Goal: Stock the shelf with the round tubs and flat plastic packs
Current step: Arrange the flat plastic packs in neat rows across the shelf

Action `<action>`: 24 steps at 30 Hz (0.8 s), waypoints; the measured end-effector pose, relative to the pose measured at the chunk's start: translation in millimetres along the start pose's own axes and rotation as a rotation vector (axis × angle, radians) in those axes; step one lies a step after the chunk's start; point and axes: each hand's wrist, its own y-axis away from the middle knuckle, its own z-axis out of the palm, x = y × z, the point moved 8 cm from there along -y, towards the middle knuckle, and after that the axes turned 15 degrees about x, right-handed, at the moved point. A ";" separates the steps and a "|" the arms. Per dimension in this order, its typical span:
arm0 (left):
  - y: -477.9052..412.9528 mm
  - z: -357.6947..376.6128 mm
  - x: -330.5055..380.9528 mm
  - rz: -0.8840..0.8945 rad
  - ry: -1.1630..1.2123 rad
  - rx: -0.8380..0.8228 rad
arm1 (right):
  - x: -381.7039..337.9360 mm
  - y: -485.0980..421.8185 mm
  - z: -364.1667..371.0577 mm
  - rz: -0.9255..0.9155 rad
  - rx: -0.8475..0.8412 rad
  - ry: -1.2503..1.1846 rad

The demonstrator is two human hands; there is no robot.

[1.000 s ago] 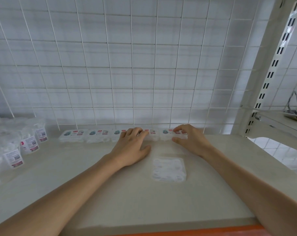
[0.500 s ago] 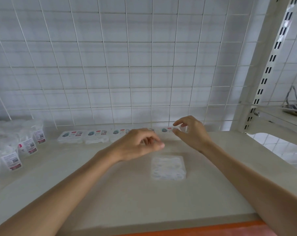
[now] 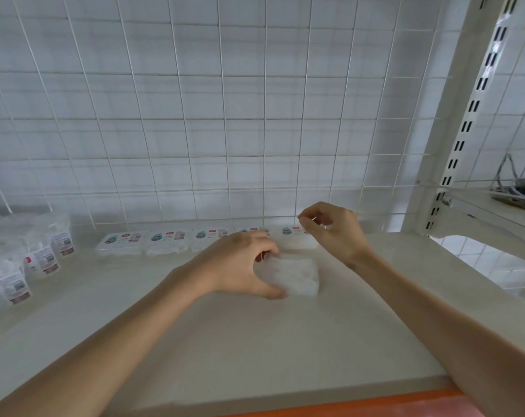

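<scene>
Forearms stretch in over the orange front edge (image 3: pixel 345 404) of the shelf (image 3: pixel 225 350). My left hand (image 3: pixel 240 263) is curled round the left end of a flat plastic pack (image 3: pixel 300 276), thumb at its near edge; I cannot tell whether the pack is lifted. Just beyond and right of that grip, my right hand (image 3: pixel 333 233) hovers, fingers loosely curled, holding nothing. Behind both, a row of labelled packs (image 3: pixel 168 240) lines the wire grid (image 3: pixel 225 115), and bagged goods (image 3: pixel 41 260) sit far left of the grip.

shelf (image 3: pixel 225 341): matt, smooth | flat pack (image 3: pixel 297 276): clr plastic | back grid (image 3: pixel 224 118): wht metal wire
</scene>
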 end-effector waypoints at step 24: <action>-2.8 -22.7 -49.6 -0.429 0.221 0.360 | -0.2 8.1 22.5 0.270 -0.240 -0.283</action>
